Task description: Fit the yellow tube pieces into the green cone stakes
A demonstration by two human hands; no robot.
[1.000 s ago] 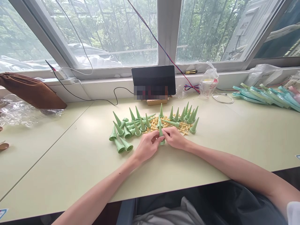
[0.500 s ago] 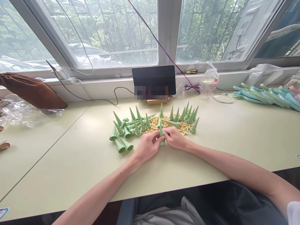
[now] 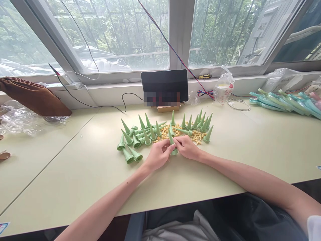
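My left hand (image 3: 158, 154) grips a green plastic cone-shaped watering spike (image 3: 171, 138) near its base, point up and tilted slightly left. Against the spike's right side, the fingers of my right hand (image 3: 187, 148) are pinched together; whatever lies between them is hidden. Just beyond my hands, small yellow plastic valve pieces (image 3: 199, 136) lie in a loose pile. Several more green spikes (image 3: 146, 138) stand or lie to the left, and others (image 3: 208, 134) stand upright to the right.
A dark tablet (image 3: 164, 83) leans at the back of the table (image 3: 82, 187), with a black cable running left. A brown pouch (image 3: 37, 97) and crumpled clear plastic lie at the left. Toward the right are a tied plastic bag (image 3: 224, 87), a white cable (image 3: 238, 105) and teal packets (image 3: 288, 102).
The spike in my left hand has tipped, its point moving slightly left and its base showing more on the right. Both hands stay almost in place.
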